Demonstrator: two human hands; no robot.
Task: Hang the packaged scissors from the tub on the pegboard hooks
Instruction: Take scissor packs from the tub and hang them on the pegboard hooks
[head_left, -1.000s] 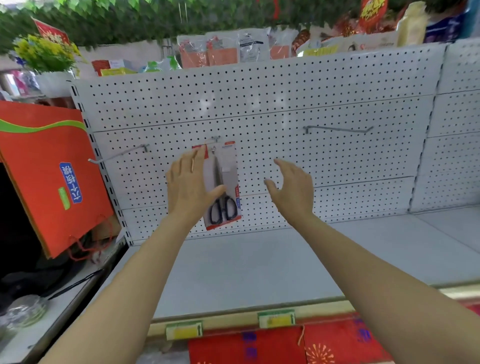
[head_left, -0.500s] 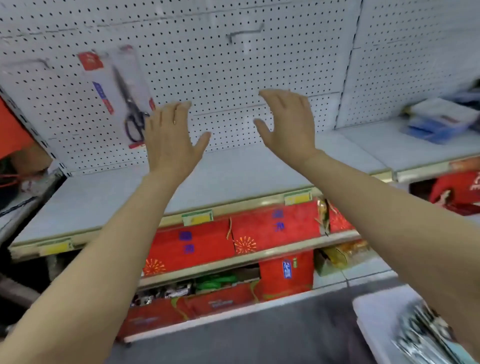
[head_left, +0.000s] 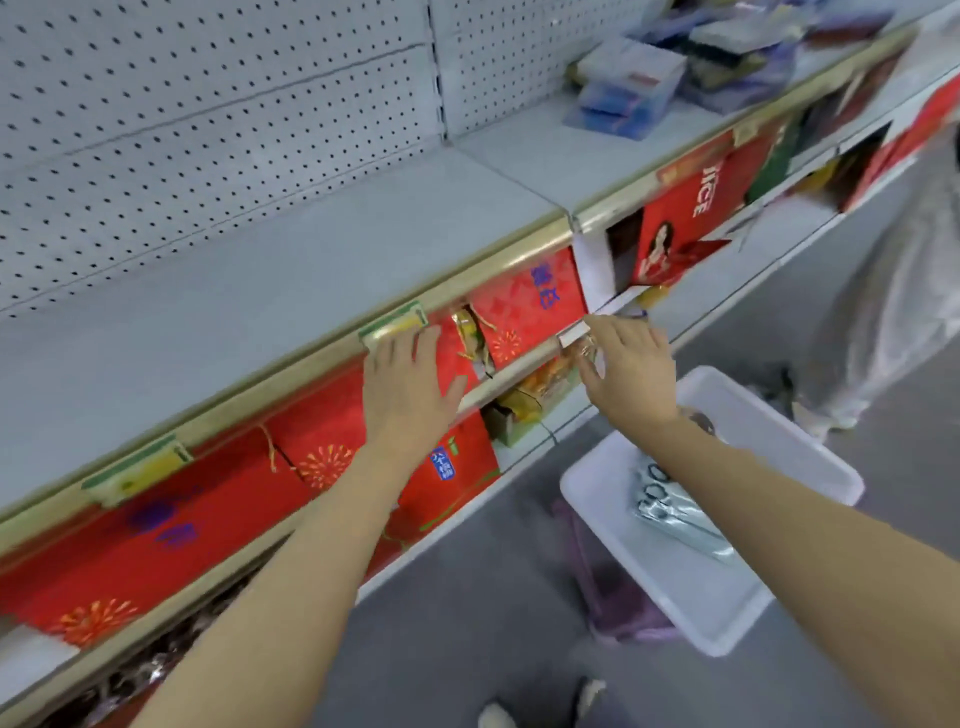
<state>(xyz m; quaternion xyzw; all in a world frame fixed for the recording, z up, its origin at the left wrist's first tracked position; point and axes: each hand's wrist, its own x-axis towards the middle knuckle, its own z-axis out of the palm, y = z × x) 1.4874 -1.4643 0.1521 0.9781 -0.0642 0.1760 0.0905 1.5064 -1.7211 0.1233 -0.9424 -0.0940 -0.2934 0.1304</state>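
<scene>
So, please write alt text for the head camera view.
Two empty, open hands, left and right, reach out in front of store shelves. Below the right arm, a white tub on the floor holds packaged scissors.

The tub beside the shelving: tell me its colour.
White tub, holding packaged scissors; the head view shows it.

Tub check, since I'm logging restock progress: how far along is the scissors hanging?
Done: nothing hung shows in this view; only bare pegboard is visible. In hand: nothing. The left hand and right hand are open and empty, above the tub. Left: packaged scissors still lie in the tub.
</scene>
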